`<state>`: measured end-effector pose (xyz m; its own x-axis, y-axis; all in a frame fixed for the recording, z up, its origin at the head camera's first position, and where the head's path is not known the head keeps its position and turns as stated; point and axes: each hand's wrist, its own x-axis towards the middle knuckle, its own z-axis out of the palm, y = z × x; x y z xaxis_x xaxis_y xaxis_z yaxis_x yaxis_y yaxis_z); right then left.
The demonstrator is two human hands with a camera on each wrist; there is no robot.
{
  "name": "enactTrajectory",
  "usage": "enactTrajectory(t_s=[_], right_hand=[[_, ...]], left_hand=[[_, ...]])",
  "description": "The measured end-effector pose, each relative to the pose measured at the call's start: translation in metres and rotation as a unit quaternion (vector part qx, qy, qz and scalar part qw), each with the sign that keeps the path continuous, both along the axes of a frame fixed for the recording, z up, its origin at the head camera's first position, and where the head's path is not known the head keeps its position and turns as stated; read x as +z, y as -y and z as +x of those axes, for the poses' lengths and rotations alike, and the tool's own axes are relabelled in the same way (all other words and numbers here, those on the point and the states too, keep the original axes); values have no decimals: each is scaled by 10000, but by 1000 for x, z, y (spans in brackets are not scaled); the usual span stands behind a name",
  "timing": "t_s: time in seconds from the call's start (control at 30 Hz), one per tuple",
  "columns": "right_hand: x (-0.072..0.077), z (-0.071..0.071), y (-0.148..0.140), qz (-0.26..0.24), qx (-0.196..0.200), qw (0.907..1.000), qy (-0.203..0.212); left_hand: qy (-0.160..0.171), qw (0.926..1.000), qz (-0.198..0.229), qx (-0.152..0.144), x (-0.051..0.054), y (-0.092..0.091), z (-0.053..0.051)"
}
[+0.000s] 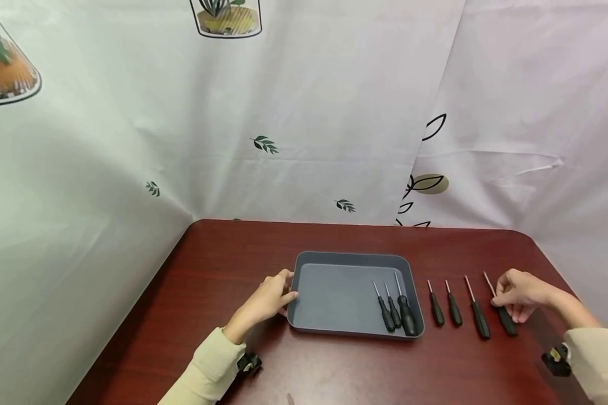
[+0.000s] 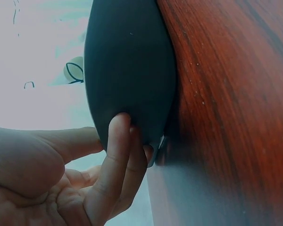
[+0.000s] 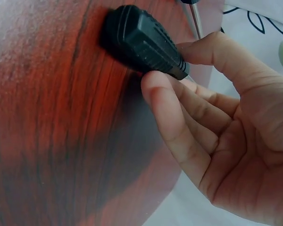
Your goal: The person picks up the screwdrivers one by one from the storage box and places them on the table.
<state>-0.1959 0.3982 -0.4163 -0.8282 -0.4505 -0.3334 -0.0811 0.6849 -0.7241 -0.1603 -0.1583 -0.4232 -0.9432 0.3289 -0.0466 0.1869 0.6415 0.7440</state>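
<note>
A shallow grey tray (image 1: 329, 295) lies on the table. My left hand (image 1: 266, 295) grips its left wall, thumb over the rim and fingers on the outer side (image 2: 127, 61). Inside the tray, at its right end, three black-handled screwdrivers (image 1: 406, 318) lie side by side, tips pointing away. At the right of the table my right hand (image 1: 524, 293) pinches the rightmost screwdriver (image 1: 506, 322) between thumb and fingers, near where handle meets shaft. In the right wrist view its ridged black handle (image 3: 144, 42) appears on or just above the wood; which, I cannot tell.
Three more screwdrivers (image 1: 479, 320) lie in a row on the table between the tray and my right hand. The reddish-brown wooden table (image 1: 223, 253) backs onto a white curtain (image 1: 304, 112) with leaf prints, which also hangs along both sides.
</note>
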Motion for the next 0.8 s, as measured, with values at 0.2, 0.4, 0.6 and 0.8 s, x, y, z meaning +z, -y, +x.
enactTrajectory(t_s=[0.2, 0.4, 0.6, 0.8], right_hand=[[0, 0, 2, 179, -84, 9997, -114], [-2, 3, 3, 301, -144, 9992, -198], [1, 6, 4, 380, -211, 9986, -290], [5, 7, 3, 443, -266, 9979, -383]], left_hand=[[-24, 10000, 20, 15, 1, 0, 1], [-2, 9999, 130, -2, -2, 0, 0], [15, 9999, 167, 16, -3, 0, 0], [33, 9998, 176, 11, 0, 0, 0]])
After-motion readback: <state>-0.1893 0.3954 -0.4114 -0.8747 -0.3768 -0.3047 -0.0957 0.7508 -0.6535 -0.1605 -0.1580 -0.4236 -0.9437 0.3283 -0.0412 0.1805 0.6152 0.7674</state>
